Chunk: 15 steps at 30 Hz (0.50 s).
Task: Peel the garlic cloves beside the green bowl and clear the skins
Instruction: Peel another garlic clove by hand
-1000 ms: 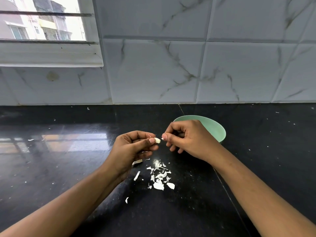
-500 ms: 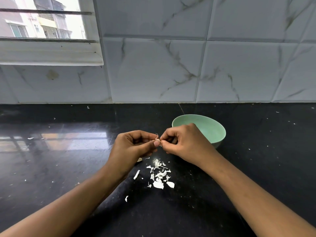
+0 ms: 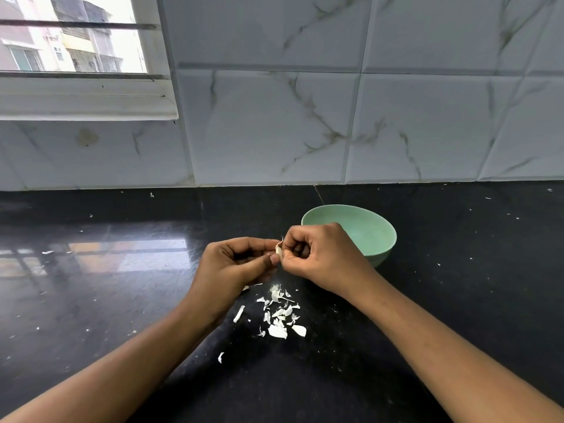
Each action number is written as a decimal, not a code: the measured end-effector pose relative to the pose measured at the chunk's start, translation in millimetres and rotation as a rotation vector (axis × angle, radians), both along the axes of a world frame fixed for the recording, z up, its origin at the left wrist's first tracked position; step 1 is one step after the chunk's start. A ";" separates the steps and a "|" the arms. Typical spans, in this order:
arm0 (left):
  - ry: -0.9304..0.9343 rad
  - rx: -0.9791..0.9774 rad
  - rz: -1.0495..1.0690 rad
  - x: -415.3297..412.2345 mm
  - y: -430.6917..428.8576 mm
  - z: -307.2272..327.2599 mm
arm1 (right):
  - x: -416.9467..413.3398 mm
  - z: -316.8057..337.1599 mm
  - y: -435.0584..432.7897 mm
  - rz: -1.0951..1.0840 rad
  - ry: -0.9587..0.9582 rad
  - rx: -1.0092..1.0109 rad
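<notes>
Rising behind everything is the marble-veined tile wall (image 3: 335,117), with a window (image 3: 76,41) at its upper left. Below it stretches the glossy black counter (image 3: 91,300), flecked with tiny white crumbs. The green bowl (image 3: 377,236) stands toward the back, right of centre, and the right hand (image 3: 323,257) hides part of its near rim. The left hand (image 3: 232,267) is just beside the right, and both have their fingers curled in. On the counter under the hands, in front of the bowl, lies a scatter of white skins (image 3: 280,315). Smallest is the garlic clove (image 3: 278,250), held above the counter. The thumb and fingertips of each hand pinch it from either side, and a thin curl of skin sticks up from it.
</notes>
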<state>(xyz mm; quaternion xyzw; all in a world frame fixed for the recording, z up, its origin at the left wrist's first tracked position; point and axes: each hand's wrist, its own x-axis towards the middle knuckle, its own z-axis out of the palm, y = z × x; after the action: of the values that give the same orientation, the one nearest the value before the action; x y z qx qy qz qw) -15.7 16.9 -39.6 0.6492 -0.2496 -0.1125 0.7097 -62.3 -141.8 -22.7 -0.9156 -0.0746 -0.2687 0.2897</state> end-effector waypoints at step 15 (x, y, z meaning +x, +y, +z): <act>0.248 -0.086 -0.065 0.6 -3.6 1.1 | 1.8 -2.9 2.7 -0.020 -0.053 0.123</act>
<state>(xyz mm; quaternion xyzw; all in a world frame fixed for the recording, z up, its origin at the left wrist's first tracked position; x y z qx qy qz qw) -15.1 13.4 -38.5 0.5908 -0.1856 -0.2043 0.7581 -60.6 -139.1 -25.6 -0.8895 -0.0563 -0.2997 0.3404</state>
